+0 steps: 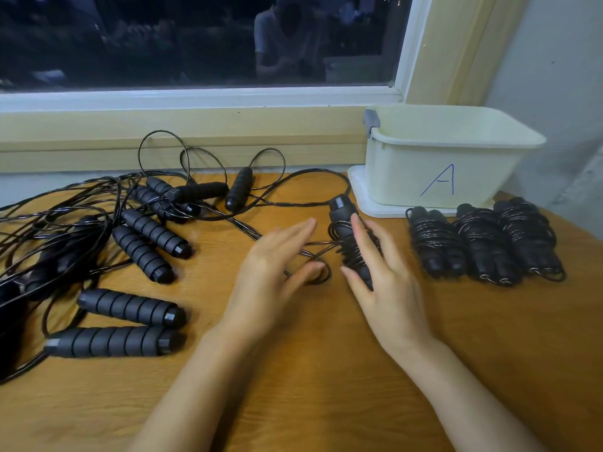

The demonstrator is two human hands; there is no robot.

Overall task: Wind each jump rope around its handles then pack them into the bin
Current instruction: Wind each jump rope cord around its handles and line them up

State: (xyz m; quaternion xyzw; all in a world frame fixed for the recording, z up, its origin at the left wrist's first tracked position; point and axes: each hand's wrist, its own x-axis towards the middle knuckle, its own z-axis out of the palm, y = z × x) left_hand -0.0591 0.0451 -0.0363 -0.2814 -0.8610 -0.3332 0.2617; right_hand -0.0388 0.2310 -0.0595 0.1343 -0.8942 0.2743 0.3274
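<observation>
Head view is showing a half-wound black jump rope (341,230) with ribbed foam handles lying on the orange-brown wooden table (310,370). Its long axis is running from a capped end pointing away toward the window down to an end pointing near and slightly right. The right hand (388,288) is lying released along the right side of that bundle, its straight fingers touching the coils and its thumb sitting just beside the near end. The left hand (270,275), blurred, is hovering just left of the bundle with fingers extended, gripping nothing. A loose loop of thin black cord (321,282) is curling by its thumb. A cream rectangular plastic bin (408,177) marked with a blue A is standing on a white lid (359,194) beyond the right hand. Three fully wound black rope bundles (486,249) are lying side by side in front of it, and a tangle of unwound black ropes (146,230) is sprawling at the left.
</observation>
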